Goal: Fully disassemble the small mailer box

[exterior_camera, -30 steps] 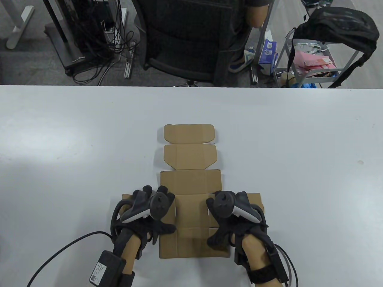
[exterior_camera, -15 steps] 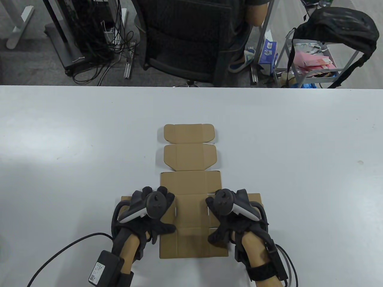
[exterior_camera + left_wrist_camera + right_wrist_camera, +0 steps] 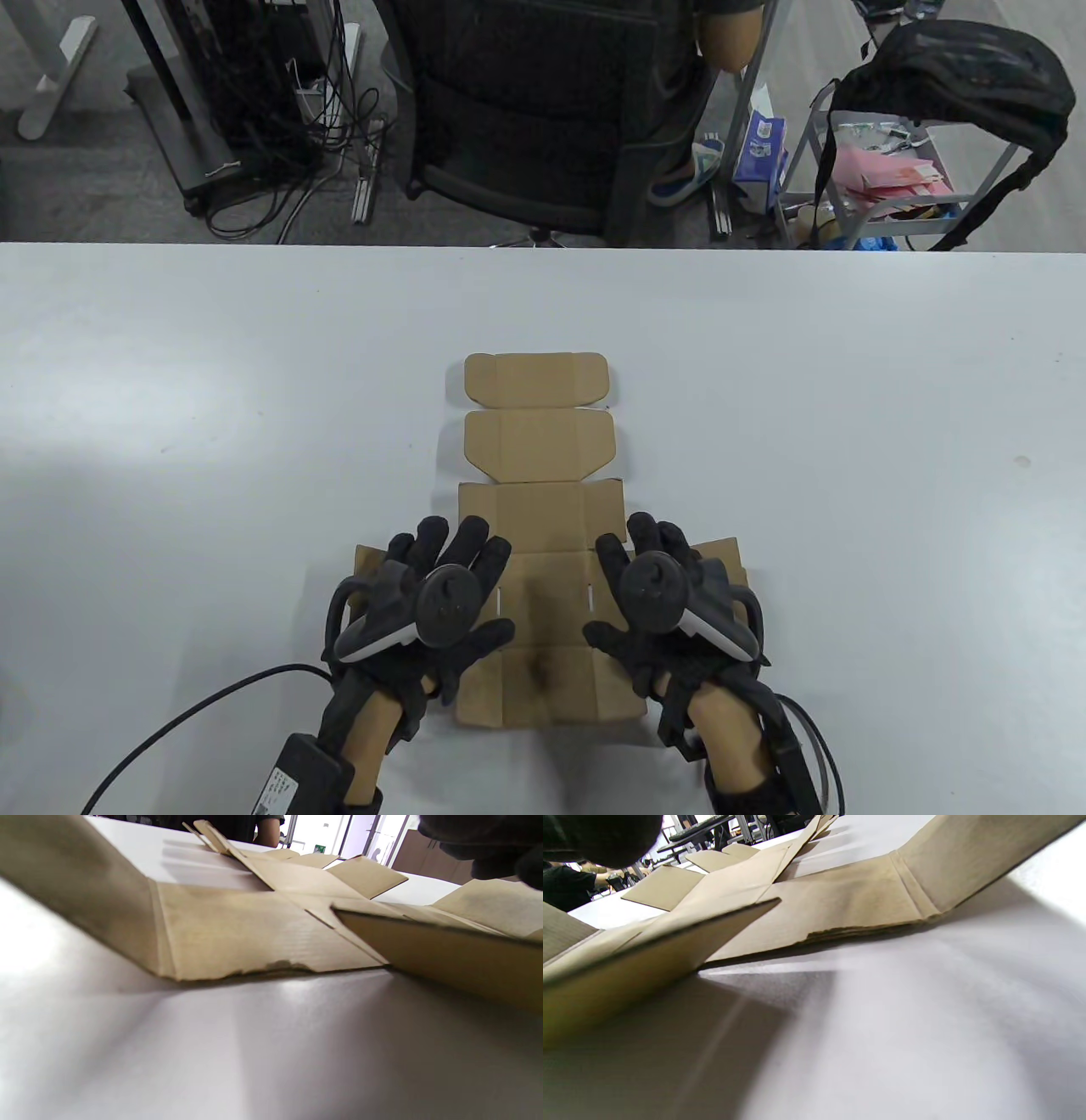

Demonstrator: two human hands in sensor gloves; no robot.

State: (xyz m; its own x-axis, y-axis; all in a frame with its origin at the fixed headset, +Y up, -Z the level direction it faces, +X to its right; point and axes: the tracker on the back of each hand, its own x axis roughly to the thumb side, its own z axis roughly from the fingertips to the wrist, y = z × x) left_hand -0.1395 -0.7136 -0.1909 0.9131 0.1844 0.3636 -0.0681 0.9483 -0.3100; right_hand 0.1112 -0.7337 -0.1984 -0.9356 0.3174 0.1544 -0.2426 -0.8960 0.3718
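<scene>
The left hand (image 3: pixel 424 594) and right hand (image 3: pixel 662 594) hover with fingers spread, gripping nothing, over the side flaps of the mailer box (image 3: pixel 539 509), unfolded near the front edge of the white table (image 3: pixel 848 424). Flaps spring up slightly, so pressing each crease flat would finish best. Beyond stand cables (image 3: pixel 280 127), an office chair (image 3: pixel 543 110) and a cart (image 3: pixel 891 178).

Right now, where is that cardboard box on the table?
In the table view the unfolded mailer box lies on the white table, centre and near edge, its near end under the left hand and right hand.
</scene>
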